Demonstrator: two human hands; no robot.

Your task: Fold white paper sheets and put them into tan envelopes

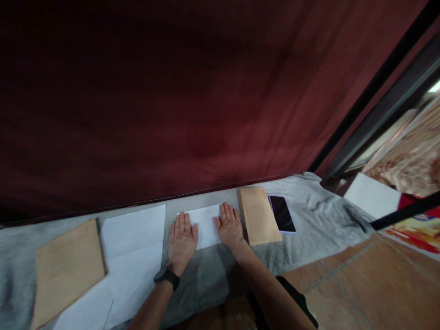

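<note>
Both palms lie flat on a small white sheet of paper (205, 227), which looks folded. My left hand (182, 240) covers its left end, fingers stretched out and pointing away from me. Over the right end rests my right hand (229, 225), its fingers also straight and the thumb apart. Just right of that hand is a brown envelope stack (260, 215). Left of my left hand, large white sheets of paper (135, 247) are spread out, partly under another brown envelope (68, 266).
A grey cloth (319, 211) covers the narrow work surface, backed by a dark red curtain (192, 101). A phone (282, 213) lies beside the right envelopes. Black metal bars (371, 87) stand at the right, above a tiled floor (357, 279).
</note>
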